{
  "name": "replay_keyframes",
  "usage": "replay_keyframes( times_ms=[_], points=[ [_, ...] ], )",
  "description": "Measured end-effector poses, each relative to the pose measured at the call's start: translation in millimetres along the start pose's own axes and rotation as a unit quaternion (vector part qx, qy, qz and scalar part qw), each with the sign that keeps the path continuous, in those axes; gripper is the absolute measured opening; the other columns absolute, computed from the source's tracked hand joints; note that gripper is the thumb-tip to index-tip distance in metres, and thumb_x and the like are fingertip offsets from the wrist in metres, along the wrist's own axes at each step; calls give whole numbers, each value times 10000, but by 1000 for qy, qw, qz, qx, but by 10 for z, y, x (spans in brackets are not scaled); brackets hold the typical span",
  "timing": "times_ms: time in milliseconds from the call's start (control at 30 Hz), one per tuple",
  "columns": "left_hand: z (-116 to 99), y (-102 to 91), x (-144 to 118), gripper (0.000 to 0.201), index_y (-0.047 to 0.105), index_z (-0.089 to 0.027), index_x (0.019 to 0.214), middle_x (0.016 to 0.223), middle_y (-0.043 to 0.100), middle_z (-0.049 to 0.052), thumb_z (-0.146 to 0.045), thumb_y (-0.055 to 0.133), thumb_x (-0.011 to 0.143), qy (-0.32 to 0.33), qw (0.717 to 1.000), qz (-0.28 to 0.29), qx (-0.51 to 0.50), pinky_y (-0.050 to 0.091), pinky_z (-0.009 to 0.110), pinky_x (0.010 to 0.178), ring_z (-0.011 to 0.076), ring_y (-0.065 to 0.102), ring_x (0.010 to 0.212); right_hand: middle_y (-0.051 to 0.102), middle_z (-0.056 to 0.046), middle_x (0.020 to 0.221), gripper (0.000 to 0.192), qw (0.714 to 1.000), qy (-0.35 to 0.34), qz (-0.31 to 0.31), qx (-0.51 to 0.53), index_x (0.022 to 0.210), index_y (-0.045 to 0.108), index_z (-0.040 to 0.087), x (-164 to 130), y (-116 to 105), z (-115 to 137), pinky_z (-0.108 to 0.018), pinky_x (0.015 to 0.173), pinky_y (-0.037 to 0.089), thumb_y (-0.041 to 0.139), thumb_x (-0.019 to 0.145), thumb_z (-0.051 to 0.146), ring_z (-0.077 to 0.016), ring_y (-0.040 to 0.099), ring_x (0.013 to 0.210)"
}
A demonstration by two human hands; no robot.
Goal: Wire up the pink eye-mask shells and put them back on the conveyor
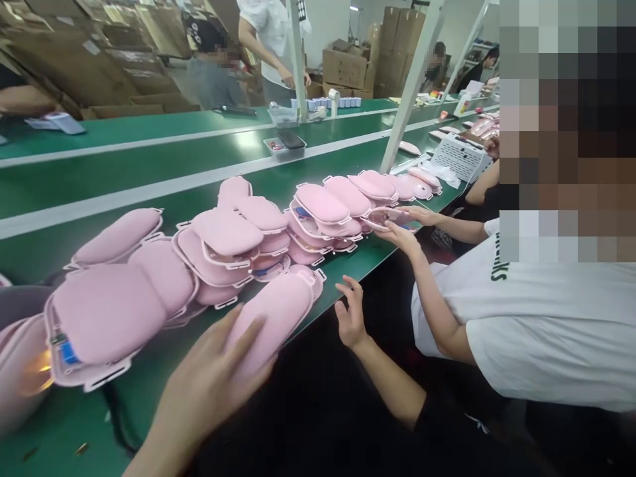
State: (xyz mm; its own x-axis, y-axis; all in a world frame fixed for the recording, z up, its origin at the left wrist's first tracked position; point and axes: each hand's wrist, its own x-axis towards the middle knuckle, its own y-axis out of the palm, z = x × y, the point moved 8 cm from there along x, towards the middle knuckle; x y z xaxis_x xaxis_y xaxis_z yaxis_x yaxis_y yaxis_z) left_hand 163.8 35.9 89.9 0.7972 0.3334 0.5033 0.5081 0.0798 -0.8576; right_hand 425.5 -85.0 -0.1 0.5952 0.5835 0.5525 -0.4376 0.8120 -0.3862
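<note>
Left hand (209,384), nearest the camera, lies palm down with fingers spread over the near end of a pink pad (278,315); it presses on the pad but is not closed round it. That pad rests at the front edge of the green table (149,165), tilted so its far end points away and to the right. Right hand (352,315) is held open and upright just beside the table edge, fingers loosely curled, gripping nothing and clear of the pad.

Further pink pads (226,232) lie in an overlapping row along the table, from a large one (106,315) at the left to a stack (322,205) at centre right. Some show white rims with tabs.

Beside the wearer, a co-worker in a white shirt (536,318) reaches both hands (402,235) to a pad at the right end of the row. A white perforated box (460,158) stands beyond that. A small tray (284,146) sits mid-table. Cardboard cartons (345,66) stand at the rear, where other people are working.
</note>
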Motion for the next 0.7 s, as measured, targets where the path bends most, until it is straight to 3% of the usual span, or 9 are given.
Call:
replay_keyframes(
  times_ms=[100, 167, 233, 300, 400, 500, 567, 633, 700],
  points=[
    [-30, 370, 502, 765, 360, -363, 1700, 1542, 609, 172, -476, 665, 1008, 49, 998, 30, 13, 655, 547, 1032, 413, 718, 1269, 588, -213, 1585, 578, 997, 17, 70, 21, 1511, 604, 153, 309, 141, 40, -494, 1296, 469, 489, 1095, 538, -300, 558, 1523],
    [65, 529, 490, 812, 340, -347, 1715, 1606, 559, 180, -484, 682, 992, 49, 998, 44, -4, 657, 531, 1036, 425, 703, 1307, 632, -198, 1558, 588, 988, 17, 146, 42, 1516, 595, 132, 486, 378, 151, -418, 1300, 474, 516, 1088, 526, -272, 593, 1499],
    [169, 579, 313, 880, 286, -370, 1741, 1704, 464, 159, -374, 704, 967, 36, 998, 49, -4, 659, 492, 1047, 418, 680, 1364, 634, -185, 1566, 555, 981, 16, 181, 62, 1489, 616, 130, 523, 550, 264, -372, 1265, 512, 495, 1092, 498, -257, 633, 1462],
    [155, 570, 139, 960, 225, -416, 1755, 1758, 395, 132, -208, 680, 936, 44, 997, 55, 10, 659, 451, 1055, 392, 672, 1389, 616, -195, 1582, 565, 985, 7, 149, 84, 1490, 607, 125, 429, 540, 337, -389, 1239, 544, 484, 1086, 499, -275, 640, 1456],
    [-160, 648, 163, 1002, 219, -438, 1753, 1751, 407, 122, -95, 629, 906, 78, 993, 90, 12, 654, 402, 1066, 344, 653, 1416, 636, -217, 1507, 668, 992, -4, 46, 113, 1566, 497, 127, 219, 211, 250, -462, 1189, 589, 497, 1062, 566, -310, 659, 1406],
    [-573, 879, 624, 911, 362, -393, 1713, 1666, 521, 126, -173, 713, 901, 74, 991, 108, 26, 690, 307, 886, 314, 677, 1353, 627, -188, 1453, 576, 991, 63, -35, 110, 1562, 459, 190, 256, -166, -176, -501, 1148, 601, 411, 1104, 537, -292, 672, 1338],
    [-733, 1034, 1005, 879, 461, -362, 1660, 1620, 571, 137, -288, 843, 871, 51, 992, 104, 51, 693, 300, 779, 330, 687, 1317, 561, -199, 1531, 550, 985, 123, -87, 87, 1570, 446, 206, 392, -325, -494, -565, 1213, 541, 387, 1121, 519, -305, 604, 1432],
    [-764, 1099, 1249, 922, 488, -330, 1642, 1625, 565, 157, -409, 921, 833, 24, 992, 103, 73, 705, 359, 837, 365, 662, 1350, 448, -233, 1649, 619, 980, 146, -121, 57, 1621, 408, 196, 464, -366, -677, -659, 1283, 447, 413, 1113, 549, -348, 476, 1570],
    [-723, 995, 1290, 969, 469, -300, 1654, 1648, 541, 167, -526, 923, 828, 20, 992, 98, 81, 693, 441, 972, 398, 615, 1415, 370, -248, 1718, 677, 979, 133, -151, 38, 1670, 373, 190, 378, -372, -705, -722, 1298, 398, 425, 1107, 563, -375, 387, 1643]
  ],
)
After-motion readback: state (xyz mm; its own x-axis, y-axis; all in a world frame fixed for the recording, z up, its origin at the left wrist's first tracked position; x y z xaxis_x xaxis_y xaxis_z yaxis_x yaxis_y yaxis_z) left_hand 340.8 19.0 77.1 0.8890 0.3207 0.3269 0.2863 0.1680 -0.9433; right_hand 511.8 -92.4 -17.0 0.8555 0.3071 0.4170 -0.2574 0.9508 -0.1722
